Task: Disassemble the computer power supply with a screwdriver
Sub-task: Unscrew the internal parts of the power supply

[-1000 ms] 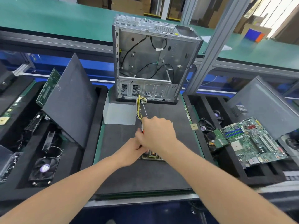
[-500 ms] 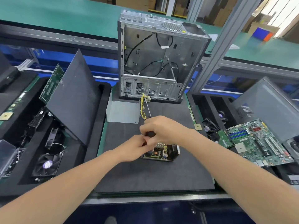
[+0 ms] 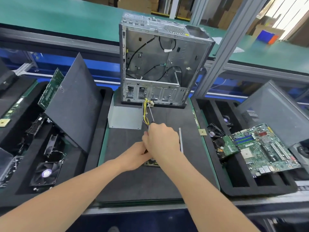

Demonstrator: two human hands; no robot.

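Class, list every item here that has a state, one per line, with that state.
computer case, upright, side open.
metal cover, removed, lying beside the case.
screwdriver, gripped, shaft pointing at the case.
right hand, grips the screwdriver.
left hand, curled; grasp hidden.
power supply board, uncovered, mostly hidden under hands.
motherboard, out of the case.

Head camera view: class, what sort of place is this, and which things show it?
Probably a computer dismantling line in a factory. A stripped computer case stands upright, foam trays on both sides hold a removed motherboard and fan, and a green conveyor belt runs behind.
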